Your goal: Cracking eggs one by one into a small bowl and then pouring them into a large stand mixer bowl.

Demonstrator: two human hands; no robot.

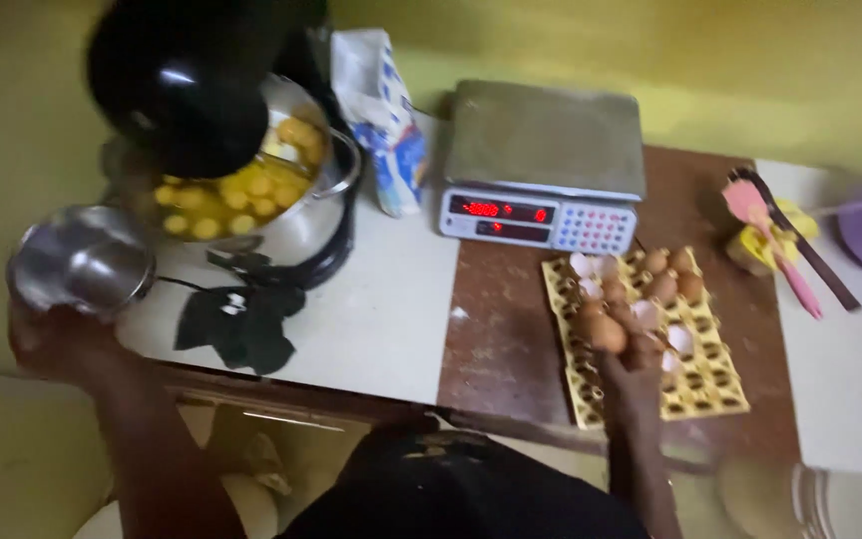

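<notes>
Gripping egg (606, 331) over tray (720, 394), right hand (636, 361); left hand (47, 334) holding steel cup (82, 262).

— Backdrop: yellow-green wall (710, 50), plain, dimly and unevenly lit, brighter toward the upper right.

— Work surface?

— White countertop (371, 309) at left and middle, meeting a worn brown wooden board (496, 349) at centre; another white surface (840, 349) at far right.

— Below the counter edge?

— Pale, blurred floor area (12, 449) at lower left, shaded under the ledge; detail too soft to tell.

— Lighting overall?

— Low and warm, no window or lamp in view.
</notes>
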